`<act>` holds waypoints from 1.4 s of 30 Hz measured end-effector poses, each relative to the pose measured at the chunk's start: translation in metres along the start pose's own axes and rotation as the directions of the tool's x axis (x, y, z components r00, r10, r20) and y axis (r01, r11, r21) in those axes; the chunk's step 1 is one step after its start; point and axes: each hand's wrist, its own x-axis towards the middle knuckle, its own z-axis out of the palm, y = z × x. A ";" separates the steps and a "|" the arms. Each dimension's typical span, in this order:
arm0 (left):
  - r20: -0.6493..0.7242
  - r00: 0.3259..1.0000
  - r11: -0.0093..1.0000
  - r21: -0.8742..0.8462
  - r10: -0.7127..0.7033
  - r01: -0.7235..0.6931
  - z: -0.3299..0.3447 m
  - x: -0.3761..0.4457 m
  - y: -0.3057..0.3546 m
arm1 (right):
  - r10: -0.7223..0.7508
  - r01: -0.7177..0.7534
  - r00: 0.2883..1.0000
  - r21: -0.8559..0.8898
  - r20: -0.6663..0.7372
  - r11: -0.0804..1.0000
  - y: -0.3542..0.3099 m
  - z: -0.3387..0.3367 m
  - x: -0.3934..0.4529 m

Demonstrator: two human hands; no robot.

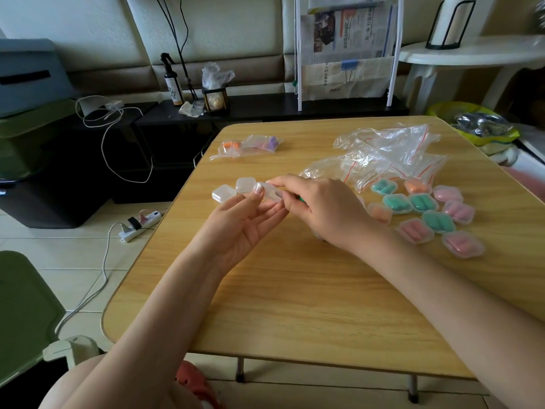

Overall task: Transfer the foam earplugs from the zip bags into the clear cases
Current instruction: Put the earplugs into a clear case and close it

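Observation:
My left hand point(250, 219) holds a small clear case point(269, 192) between thumb and fingers above the wooden table point(295, 290). My right hand point(321, 208) meets it from the right, fingertips at the case, with a bit of green earplug point(302, 199) showing under its curled fingers. Two empty clear cases point(234, 188) lie just left of the hands. At the table's far left, two small zip bags hold orange earplugs point(229, 146) and purple earplugs point(272, 142). Several filled cases point(424, 211) with green, orange and pink earplugs lie to the right.
A heap of empty zip bags point(389, 152) lies at the back right of the table. A power strip point(141, 224) and white cables lie on the floor to the left. A dark low shelf with a spray bottle point(172, 81) stands behind the table.

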 end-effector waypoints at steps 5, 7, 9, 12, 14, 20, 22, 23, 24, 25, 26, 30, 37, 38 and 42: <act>-0.020 1.000 1.000 -0.010 -0.022 0.022 0.000 0.000 0.000 | -0.029 0.030 0.999 -0.040 0.014 0.999 -0.001 0.005 0.000; -0.067 0.998 1.000 0.008 -0.021 0.021 -0.001 0.001 0.000 | 0.001 -0.003 0.998 0.030 0.058 1.000 -0.002 0.003 0.001; -0.115 0.993 0.998 0.065 -0.004 0.012 -0.002 0.001 -0.001 | -0.026 0.021 0.994 0.051 0.108 0.998 -0.004 0.000 0.002; -0.119 0.993 0.979 0.205 0.026 -0.001 -0.004 0.000 -0.003 | -0.043 0.040 0.983 0.022 0.178 0.999 -0.004 -0.003 0.003; -0.149 0.988 0.960 0.281 0.051 -0.008 -0.003 0.001 -0.005 | -0.027 0.023 0.987 0.028 0.161 0.999 -0.003 -0.004 0.003; -0.117 0.992 0.983 0.181 0.039 -0.017 -0.001 0.002 -0.005 | 0.075 -0.081 0.986 0.032 0.152 0.996 0.002 -0.006 0.001; -0.095 0.995 0.991 0.137 0.015 -0.002 0.000 0.002 -0.004 | 0.096 -0.105 0.987 0.058 0.129 0.993 0.004 -0.005 0.001; -0.095 0.995 0.993 0.114 0.004 0.007 0.000 0.002 -0.004 | 0.095 -0.105 0.987 0.075 0.126 0.992 0.003 -0.005 0.001; -0.094 0.996 0.996 0.083 -0.006 0.013 0.000 0.002 -0.004 | 0.087 -0.100 0.987 0.095 0.134 0.990 0.003 -0.004 0.001; -0.088 0.996 0.999 0.047 -0.016 0.020 -0.001 0.003 -0.004 | 0.078 -0.097 0.985 0.115 0.155 0.989 0.002 -0.004 0.002; -0.072 0.997 1.000 0.018 -0.023 0.024 -0.002 0.004 -0.003 | 0.074 -0.098 0.980 0.125 0.185 0.987 0.000 -0.005 0.002; -0.034 0.999 0.998 0.064 0.017 -0.015 -0.004 0.006 -0.003 | 0.032 -0.047 0.986 0.089 0.162 0.995 -0.003 -0.003 0.001; -0.069 0.997 0.995 0.097 0.019 -0.013 -0.004 0.003 -0.002 | -0.014 0.012 0.996 0.032 0.086 0.999 0.003 -0.009 0.001; -0.050 0.999 0.993 0.119 -0.001 0.007 -0.002 0.001 -0.002 | -0.009 0.008 0.999 0.033 0.038 0.999 0.006 -0.012 0.002; 0.134 0.969 0.959 0.221 -0.208 0.176 0.007 -0.008 -0.004 | 0.115 -0.108 0.993 0.163 -0.033 0.981 0.019 -0.018 0.005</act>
